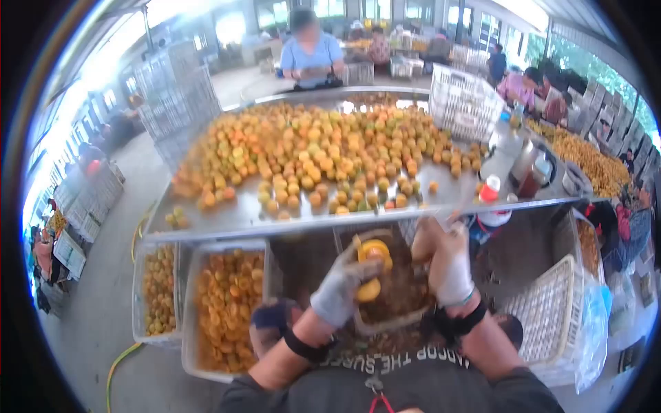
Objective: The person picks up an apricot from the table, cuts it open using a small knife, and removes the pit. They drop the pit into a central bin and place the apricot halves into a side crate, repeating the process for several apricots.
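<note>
My left hand (339, 286), in a whitish glove, is closed around a cut apricot (375, 252). Its yellow-orange flesh shows at the fingers, with another cut piece just below. My right hand (451, 265), gloved too with some fingers uncovered, is raised to the right with fingers bent. Blur hides what it holds, if anything. Below and between both hands is a crate (394, 327) with brown, wet-looking scraps in it. A large heap of whole apricots (296, 148) lies on the metal table (227, 219) in front of me.
Left of my legs stand a crate of halved apricots (231, 310) and a crate of orange fruit (159, 289). A white basket (547, 310) leans at right. A red-capped bottle (489, 189) is by the table edge. A person (311, 55) works across the table.
</note>
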Motion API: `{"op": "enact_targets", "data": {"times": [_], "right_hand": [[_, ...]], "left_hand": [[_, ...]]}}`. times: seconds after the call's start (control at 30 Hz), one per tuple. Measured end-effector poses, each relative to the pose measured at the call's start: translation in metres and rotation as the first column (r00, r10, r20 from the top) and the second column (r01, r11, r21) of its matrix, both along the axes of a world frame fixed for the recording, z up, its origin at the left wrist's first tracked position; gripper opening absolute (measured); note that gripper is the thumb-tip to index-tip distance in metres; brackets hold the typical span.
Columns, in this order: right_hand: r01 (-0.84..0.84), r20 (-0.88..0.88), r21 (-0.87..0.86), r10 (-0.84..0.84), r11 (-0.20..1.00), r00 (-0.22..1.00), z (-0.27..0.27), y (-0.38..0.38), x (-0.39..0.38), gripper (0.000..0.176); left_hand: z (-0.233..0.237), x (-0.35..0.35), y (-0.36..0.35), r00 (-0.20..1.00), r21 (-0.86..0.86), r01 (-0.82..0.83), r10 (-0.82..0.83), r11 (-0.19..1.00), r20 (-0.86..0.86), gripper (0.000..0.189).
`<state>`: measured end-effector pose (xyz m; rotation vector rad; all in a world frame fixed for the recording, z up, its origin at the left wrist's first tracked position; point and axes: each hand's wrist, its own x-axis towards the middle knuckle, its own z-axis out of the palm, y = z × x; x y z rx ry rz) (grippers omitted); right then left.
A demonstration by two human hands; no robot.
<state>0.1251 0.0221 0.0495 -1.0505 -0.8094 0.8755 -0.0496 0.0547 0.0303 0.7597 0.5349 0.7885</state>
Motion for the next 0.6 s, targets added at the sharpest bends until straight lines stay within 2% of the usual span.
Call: {"op": "enact_targets", "data": {"times": [0.03, 0.07, 0.1, 0.13, 0.17, 0.23, 0.33, 0.43, 0.5, 0.6], "right_hand": [[-0.106, -0.052, 0.229, 0.121, 0.968, 0.991, -0.001, 0.000, 0.013, 0.037], [-0.079, -0.246, 0.219, 0.133, 0.973, 0.960, 0.018, -0.009, 0.007, 0.046], [-0.136, -0.251, 0.320, 0.222, 0.937, 0.942, 0.030, -0.015, 0.008, 0.049], [-0.189, -0.251, 0.397, 0.305, 0.898, 0.919, 0.038, -0.020, 0.008, 0.051], [-0.176, -0.270, 0.376, 0.289, 0.910, 0.919, 0.038, -0.026, 0.010, 0.051], [-0.329, -0.167, 0.514, 0.468, 0.792, 0.868, 0.042, -0.032, 0.011, 0.050], [-0.297, -0.219, 0.520, 0.461, 0.801, 0.860, 0.044, -0.044, 0.012, 0.050], [-0.288, -0.244, 0.557, 0.484, 0.779, 0.840, 0.047, -0.052, 0.011, 0.049], [-0.263, -0.151, 0.593, 0.427, 0.761, 0.892, 0.048, -0.054, 0.010, 0.047], [-0.249, -0.128, 0.615, 0.405, 0.748, 0.905, 0.044, -0.052, 0.008, 0.043]], "left_hand": [[-0.002, -0.001, -0.003, 0.997, 0.060, 0.027, -0.032, 0.998, 0.075, 0.050], [0.006, 0.001, -0.014, 0.999, 0.037, 0.016, -0.017, 0.999, 0.043, 0.048], [0.016, 0.003, -0.023, 1.000, 0.023, 0.006, -0.007, 1.000, 0.012, 0.045], [0.014, 0.006, -0.024, 0.996, 0.064, 0.073, -0.076, 0.995, 0.037, 0.043], [0.012, 0.009, -0.028, 0.987, 0.122, 0.137, -0.145, 0.983, 0.067, 0.041], [0.011, 0.012, -0.039, 0.995, 0.091, 0.087, -0.090, 0.992, 0.034, 0.041], [0.016, 0.014, -0.043, 0.988, 0.080, 0.134, -0.139, 0.988, 0.066, 0.041], [0.016, 0.018, -0.047, 0.992, 0.088, 0.123, -0.125, 0.988, 0.019, 0.040], [0.016, 0.021, -0.048, 0.990, 0.072, 0.132, -0.134, 0.989, 0.034, 0.042], [0.019, 0.025, -0.054, 0.991, 0.034, 0.127, -0.128, 0.991, 0.036, 0.039]]}}
